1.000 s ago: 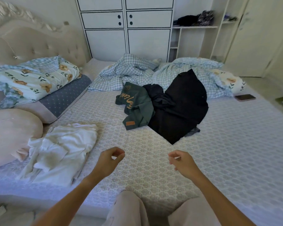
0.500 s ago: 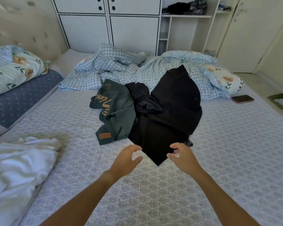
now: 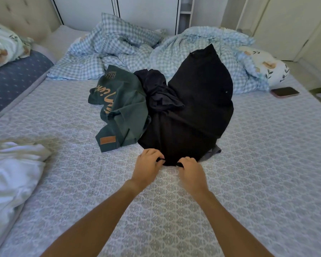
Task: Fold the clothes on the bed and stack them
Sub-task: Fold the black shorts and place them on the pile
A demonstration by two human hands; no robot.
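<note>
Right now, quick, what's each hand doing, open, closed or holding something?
Left hand: closed, pinching the near edge of the black garment.
Right hand: closed, gripping the same edge beside it.

A single wide-angle view from a camera worn on the person's head, looking forward and down across a bed (image 3: 248, 173) from its near edge. Both bare forearms enter from the bottom of the frame and reach toward the centre, where the left hand (image 3: 148, 164) and right hand (image 3: 190, 168) sit close to the lens. The mattress fills the lower and middle frame. Clothes (image 3: 193, 108) lie at centre, a rumpled duvet (image 3: 119, 45) behind them. A wardrobe (image 3: 146, 10) runs along the top edge, far from the camera. Straight lines bow near the frame edges. No second view overlaps this one.
</note>
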